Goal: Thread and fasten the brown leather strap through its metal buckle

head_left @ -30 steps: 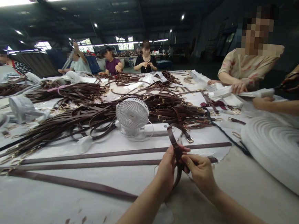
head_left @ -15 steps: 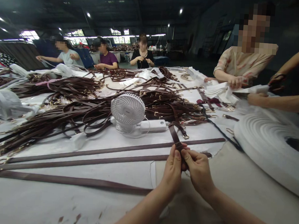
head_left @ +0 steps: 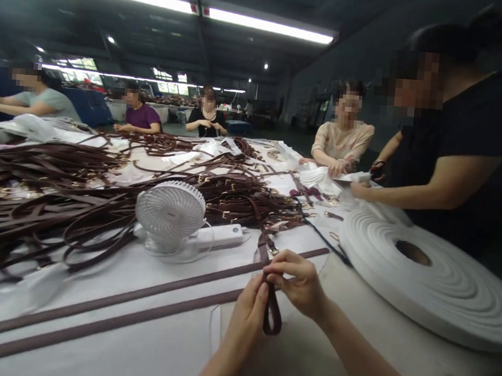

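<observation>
A dark brown leather strap (head_left: 272,317) is looped between my hands, its bend hanging below my fingers. My left hand (head_left: 248,303) is closed on it from the left, thumb on top. From the right, my right hand (head_left: 298,278) pinches the same strap near the top of the loop. Just beyond my fingers, a strap end with a metal buckle (head_left: 274,250) lies on the table. Two long flat brown straps (head_left: 174,283) stretch leftward across the white sheet. My fingers hide part of the held strap.
A white fan (head_left: 171,210) stands beside a white power strip (head_left: 221,238). Behind it lies a heap of buckled brown straps (head_left: 232,201). At right sits a large roll of white foam strip (head_left: 399,286). Two co-workers (head_left: 344,137) handle white material at the far right.
My view has swung to the right. The strap now hangs in an open loop below my fingers, and my right hand has shifted up to its top.
</observation>
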{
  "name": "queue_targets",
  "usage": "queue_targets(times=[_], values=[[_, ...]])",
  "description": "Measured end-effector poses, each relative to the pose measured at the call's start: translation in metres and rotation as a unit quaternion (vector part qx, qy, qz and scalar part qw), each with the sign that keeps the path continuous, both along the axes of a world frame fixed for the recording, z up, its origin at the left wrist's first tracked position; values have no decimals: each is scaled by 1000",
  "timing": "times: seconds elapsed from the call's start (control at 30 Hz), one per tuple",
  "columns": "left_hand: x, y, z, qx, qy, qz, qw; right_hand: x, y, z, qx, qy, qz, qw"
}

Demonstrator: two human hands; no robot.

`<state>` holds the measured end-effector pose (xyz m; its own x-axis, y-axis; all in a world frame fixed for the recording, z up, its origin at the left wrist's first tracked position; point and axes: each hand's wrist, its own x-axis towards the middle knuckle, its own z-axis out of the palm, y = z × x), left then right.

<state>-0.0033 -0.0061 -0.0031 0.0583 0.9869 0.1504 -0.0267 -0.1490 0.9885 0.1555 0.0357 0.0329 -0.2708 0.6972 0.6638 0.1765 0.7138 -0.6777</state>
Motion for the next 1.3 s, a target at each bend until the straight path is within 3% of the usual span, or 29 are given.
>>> queue_targets(times=[0.23,0.43,0.73,1.0,1.17,1.3], values=[[-10,5,5,-1,39,34,999,3,11,-7,-35,-35,11,999],[-18,12,14,26,102,-11,994,0,11,-10,-127,28,37,991],[-18,2,25,48,164,-54,984,7,2,-6,-191,20,66,979],[-17,6,18,57,243,-63,966,13,7,-5,-138,-93,36,985],[-17,14,7,4,216,-83,973,10,12,-13,-73,-164,-7,984],[-15,20,0,-32,170,-80,982,14,22,-18,-40,-161,-54,985]])
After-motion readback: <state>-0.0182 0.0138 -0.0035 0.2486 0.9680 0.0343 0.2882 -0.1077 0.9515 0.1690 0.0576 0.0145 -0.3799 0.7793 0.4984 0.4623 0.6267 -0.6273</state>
